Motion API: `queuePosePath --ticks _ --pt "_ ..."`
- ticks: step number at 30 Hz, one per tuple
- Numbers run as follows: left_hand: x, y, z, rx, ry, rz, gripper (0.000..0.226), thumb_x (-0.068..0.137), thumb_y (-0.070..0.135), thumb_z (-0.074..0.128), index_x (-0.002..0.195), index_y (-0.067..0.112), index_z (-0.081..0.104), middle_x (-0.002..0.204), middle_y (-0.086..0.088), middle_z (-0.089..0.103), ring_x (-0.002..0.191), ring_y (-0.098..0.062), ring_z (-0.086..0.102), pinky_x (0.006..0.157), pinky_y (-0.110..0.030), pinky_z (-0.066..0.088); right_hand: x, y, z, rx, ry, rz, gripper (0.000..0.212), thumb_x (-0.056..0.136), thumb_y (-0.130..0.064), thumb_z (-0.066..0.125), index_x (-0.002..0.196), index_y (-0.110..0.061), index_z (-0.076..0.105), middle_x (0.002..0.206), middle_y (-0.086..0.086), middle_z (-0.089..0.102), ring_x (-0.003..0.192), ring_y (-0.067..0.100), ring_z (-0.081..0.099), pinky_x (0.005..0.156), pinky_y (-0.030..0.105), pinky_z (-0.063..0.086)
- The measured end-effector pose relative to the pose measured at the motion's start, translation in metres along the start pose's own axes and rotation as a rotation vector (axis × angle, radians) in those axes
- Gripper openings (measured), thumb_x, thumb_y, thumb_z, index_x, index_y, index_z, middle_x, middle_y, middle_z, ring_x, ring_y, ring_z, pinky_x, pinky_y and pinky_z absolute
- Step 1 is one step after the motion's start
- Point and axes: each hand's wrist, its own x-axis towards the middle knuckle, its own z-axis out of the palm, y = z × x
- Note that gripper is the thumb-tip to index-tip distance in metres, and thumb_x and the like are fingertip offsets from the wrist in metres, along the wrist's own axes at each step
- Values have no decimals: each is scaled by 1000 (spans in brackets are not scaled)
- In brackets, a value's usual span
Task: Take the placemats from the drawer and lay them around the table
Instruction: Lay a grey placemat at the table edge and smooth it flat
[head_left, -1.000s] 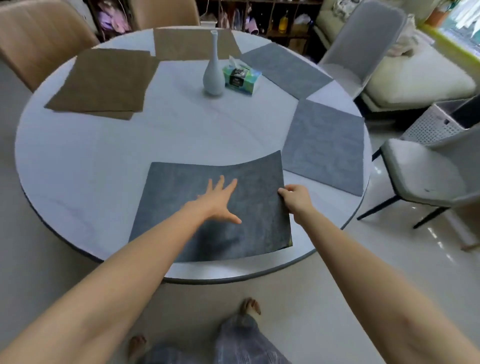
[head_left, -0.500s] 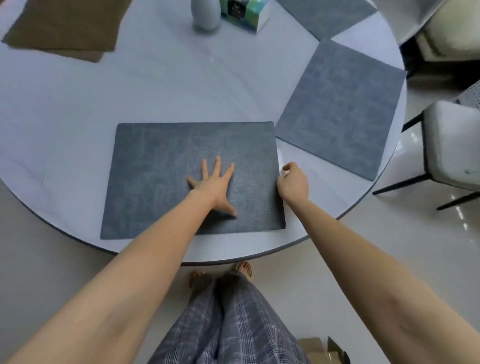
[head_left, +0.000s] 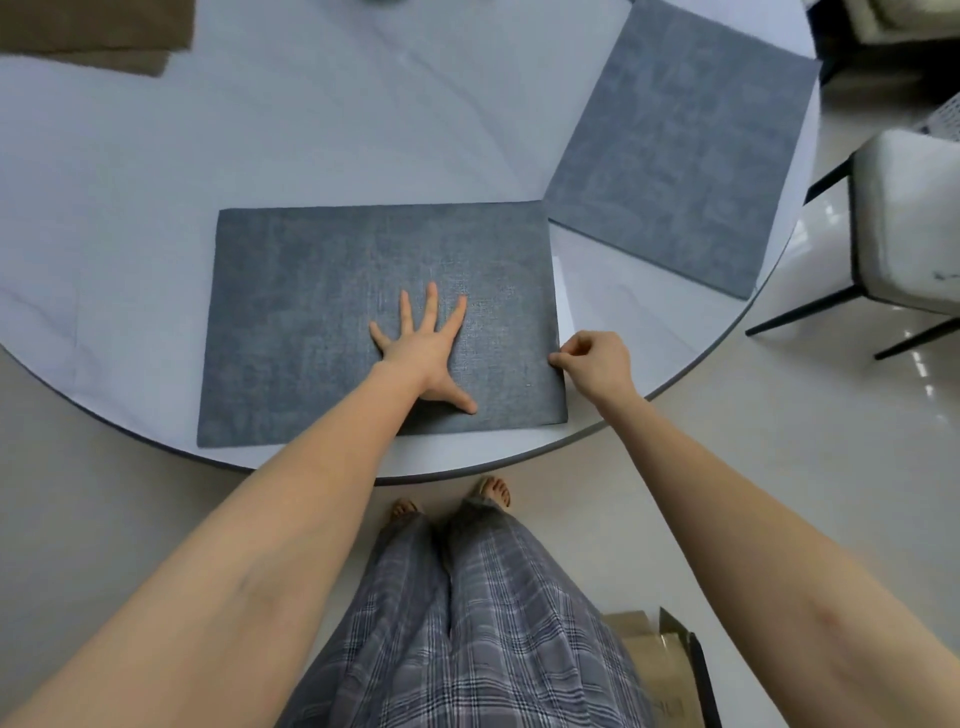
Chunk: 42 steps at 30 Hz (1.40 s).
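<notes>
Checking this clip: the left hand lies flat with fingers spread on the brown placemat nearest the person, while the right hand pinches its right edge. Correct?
Not quite. The head view shows the placemat under the left hand is dark grey, not brown. The right hand does pinch its right edge.

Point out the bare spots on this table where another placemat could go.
The widest bare stretch of the table runs left of the near grey placemat, below the brown placemats. The centre beyond it is bare too. Right is crowded: the right grey placemat nearly meets its corner, leaving a wedge.
</notes>
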Motion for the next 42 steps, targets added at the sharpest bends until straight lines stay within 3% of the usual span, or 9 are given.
queuePosePath --ticks 6,9,19,28,30,32,35,38,42 --pt "-4 -2 7 2 -4 19 145 53 67 80 148 35 -25 152 -5 -39 140 -40 -31 107 -75 -1 -6 2 0 -139 1 -29 13 78 -16 71 70 -8 65 71 4 62 71 17 56 65 29 43" --pt "-4 -3 8 -3 5 21 145 53 67 80 148 35 -24 152 -5 -39 140 -40 -31 106 -75 -1 -8 2 2 -175 9 -46 13 81 -16 69 72 -9 63 75 4 61 74 18 55 66 27 39" --pt "-3 -3 10 -20 17 23 145 53 64 81 148 34 -24 152 -5 -40 139 -40 -33 107 -74 -3 -8 3 -2 -157 -14 -63 14 83 -14 69 79 0 68 72 5 57 74 18 51 68 24 34" --pt "-2 -5 15 -27 44 45 143 54 65 80 149 34 -23 153 -5 -38 139 -39 -33 107 -73 -5 -14 3 2 -199 59 -94 12 81 -12 68 80 -2 63 80 6 57 77 20 51 68 30 39" --pt "-6 -9 18 -40 80 73 134 60 65 77 151 32 -16 155 -4 -33 142 -37 -28 109 -70 -5 -20 1 7 -247 151 -107 17 79 -11 67 87 -6 52 92 9 52 82 23 47 69 33 37" --pt "-13 -23 20 -130 172 108 113 73 57 73 155 26 2 161 -5 -18 148 -30 -16 115 -64 0 -29 -4 15 -342 212 -227 28 79 -11 67 98 -4 47 105 12 48 93 27 45 75 36 40" --pt "-29 -62 25 -375 448 62 73 86 37 68 148 16 35 162 -9 10 150 -26 4 120 -52 11 -47 -24 39 -422 211 -455 38 83 -17 66 114 -2 49 119 16 48 108 32 47 91 38 41" --pt "-52 -122 33 -562 657 -98 52 89 25 65 137 11 50 156 -14 26 148 -28 16 120 -42 17 -72 -55 80 -384 118 -550 43 87 -21 63 123 -2 48 127 16 48 119 32 45 98 38 38" --pt "-90 -203 51 -591 683 -340 37 89 26 65 119 6 59 142 -13 39 133 -28 39 107 -37 36 -100 -87 145 -442 -58 -630 55 87 -30 64 131 -5 44 140 15 40 133 31 36 111 40 29"
